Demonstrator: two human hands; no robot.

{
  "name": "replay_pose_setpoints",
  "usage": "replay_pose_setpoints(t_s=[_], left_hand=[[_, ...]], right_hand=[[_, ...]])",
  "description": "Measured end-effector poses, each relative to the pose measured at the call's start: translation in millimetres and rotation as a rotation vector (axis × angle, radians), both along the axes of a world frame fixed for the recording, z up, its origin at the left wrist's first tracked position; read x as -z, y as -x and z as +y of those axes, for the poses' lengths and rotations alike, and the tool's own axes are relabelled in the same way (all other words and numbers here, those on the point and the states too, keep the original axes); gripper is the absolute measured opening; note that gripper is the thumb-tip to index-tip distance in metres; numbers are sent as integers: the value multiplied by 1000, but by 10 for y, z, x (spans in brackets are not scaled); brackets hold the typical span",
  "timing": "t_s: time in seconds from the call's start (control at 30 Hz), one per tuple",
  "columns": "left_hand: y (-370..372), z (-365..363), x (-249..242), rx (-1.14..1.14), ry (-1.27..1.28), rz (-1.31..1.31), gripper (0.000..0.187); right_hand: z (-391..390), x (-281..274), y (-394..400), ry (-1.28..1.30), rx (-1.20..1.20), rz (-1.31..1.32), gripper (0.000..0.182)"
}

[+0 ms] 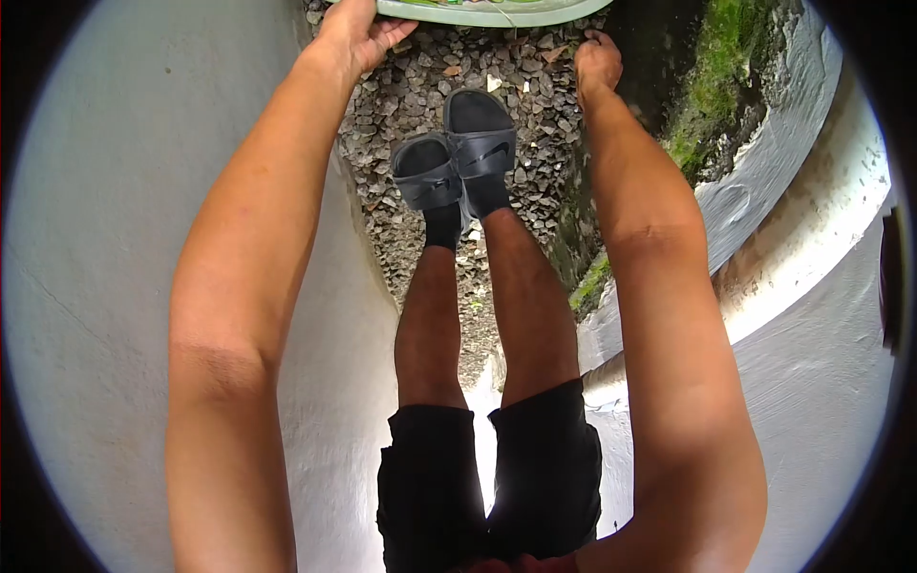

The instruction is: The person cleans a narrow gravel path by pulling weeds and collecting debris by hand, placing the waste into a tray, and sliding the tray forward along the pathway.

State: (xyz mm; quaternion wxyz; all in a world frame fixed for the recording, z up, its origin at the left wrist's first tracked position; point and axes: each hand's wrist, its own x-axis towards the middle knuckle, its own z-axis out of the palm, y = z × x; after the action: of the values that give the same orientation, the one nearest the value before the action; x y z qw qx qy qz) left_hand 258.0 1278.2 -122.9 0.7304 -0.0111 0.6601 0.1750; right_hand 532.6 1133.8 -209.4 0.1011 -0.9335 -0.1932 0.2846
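A pale green basin (478, 17) shows only its near rim at the top edge, with green leafy bits inside. My left hand (355, 38) is at the basin's left side, its thumb and fingers closed about the rim; part of the hand is cut off by the frame. Just below the basin's right end, my right hand (599, 63) is curled into a fist above the gravel, apart from the rim. Whatever its fingers may hold is hidden.
Grey gravel (411, 105) with dry leaves covers the narrow ground under my sandals (478, 134). A pale wall (115, 191) rises on the left. On the right run a mossy ledge (712, 86) and a curved white pipe-like edge (812, 239).
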Motion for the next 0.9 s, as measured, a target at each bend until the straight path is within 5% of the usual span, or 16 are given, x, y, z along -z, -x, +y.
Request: replay_pose_setpoints(t_s=[0.13, 0.23, 0.47, 0.63, 0.9], left_hand=[[41, 38, 105, 16, -6, -41, 17], [87, -15, 149, 41, -1, -65, 16], [38, 18, 40, 3, 16, -54, 18], [57, -4, 92, 3, 9, -88, 17], [13, -5, -25, -21, -39, -66, 14]], right_hand=[[62, 272, -6, 30, -19, -91, 28], [-111, 83, -8, -207, 190, 212, 27], [-65, 182, 28, -84, 13, -163, 20], [146, 512, -136, 258, -100, -164, 22], [254, 615, -219, 235, -170, -153, 18]])
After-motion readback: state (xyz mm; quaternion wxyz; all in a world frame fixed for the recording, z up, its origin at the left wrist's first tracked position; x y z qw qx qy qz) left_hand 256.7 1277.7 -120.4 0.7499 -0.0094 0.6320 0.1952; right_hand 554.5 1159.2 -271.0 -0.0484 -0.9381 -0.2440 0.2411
